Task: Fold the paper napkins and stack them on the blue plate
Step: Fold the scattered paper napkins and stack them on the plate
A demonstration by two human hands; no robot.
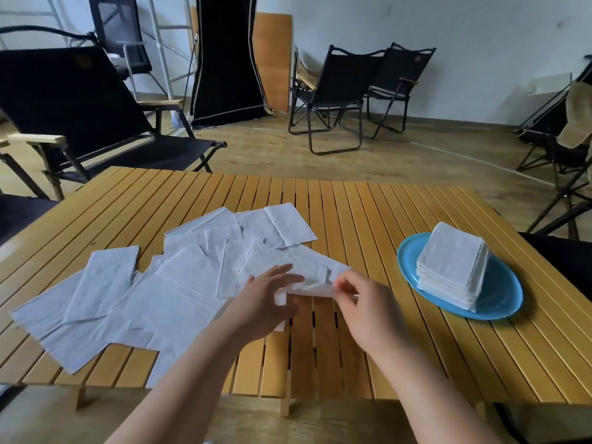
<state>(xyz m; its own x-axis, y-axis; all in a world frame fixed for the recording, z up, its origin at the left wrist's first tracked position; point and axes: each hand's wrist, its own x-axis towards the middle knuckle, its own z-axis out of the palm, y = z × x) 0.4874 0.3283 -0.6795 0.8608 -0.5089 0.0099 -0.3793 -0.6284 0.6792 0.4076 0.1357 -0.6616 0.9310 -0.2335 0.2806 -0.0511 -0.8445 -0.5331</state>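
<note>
Meanwhile, both hands' grip pinches one napkin (315, 278) on the slatted table (368, 206) (folding chairs (330, 91) behind).

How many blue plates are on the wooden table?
1. The blue plate sits on the right side of the wooden table, carrying a stack of folded napkins.

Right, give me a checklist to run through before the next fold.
1. Both hands on one napkin: ok. The left hand and right hand each pinch its near edge.
2. Napkin free of the loose pile: not ok, its far part lies on other sheets.
3. Edges lined up for the fold: cannot tell, hands cover the corners.
4. Plate within view and on the table: ok.
5. Stack square enough to take another: ok, though it leans slightly.
</note>
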